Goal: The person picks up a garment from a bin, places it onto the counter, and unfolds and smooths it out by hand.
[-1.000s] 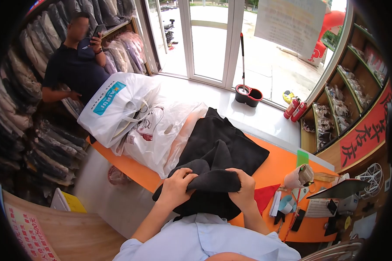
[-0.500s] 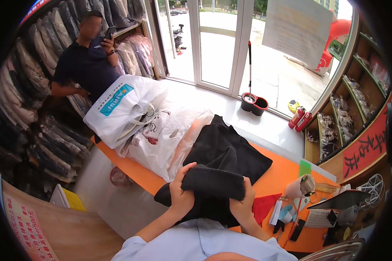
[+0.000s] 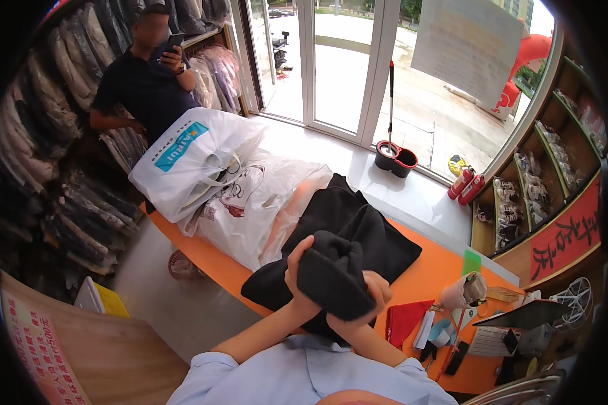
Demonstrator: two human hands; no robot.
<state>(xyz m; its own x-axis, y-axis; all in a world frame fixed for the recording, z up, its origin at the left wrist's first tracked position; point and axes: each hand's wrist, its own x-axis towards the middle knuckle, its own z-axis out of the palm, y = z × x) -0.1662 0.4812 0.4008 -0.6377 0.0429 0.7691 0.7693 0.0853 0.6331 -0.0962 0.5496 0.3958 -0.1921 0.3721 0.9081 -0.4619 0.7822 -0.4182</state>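
Note:
A black garment (image 3: 385, 236) lies across the orange counter (image 3: 203, 255), one part of it lifted up in front of my body. My left hand (image 3: 300, 273) grips the left side of the raised black cloth (image 3: 334, 273), fingers partly behind it. At the lower right of that cloth, my right hand (image 3: 371, 297) is closed on it, partly covered by the fabric. Left of the garment are a white plastic bag with a drawing (image 3: 250, 209) and a white bag with a blue label (image 3: 199, 158).
Behind the bags a person (image 3: 142, 88) holds a phone. On the counter's right are a red cloth (image 3: 407, 322), a blue cup (image 3: 442, 332), a container (image 3: 463, 291) and a monitor (image 3: 523, 313). A mop bucket (image 3: 395, 160) and fire extinguishers (image 3: 466, 185) stand on the floor.
My hands have come closer together, the right moving left and the left slightly up. The raised cloth, stretched wide between them before, is now bunched and tilted.

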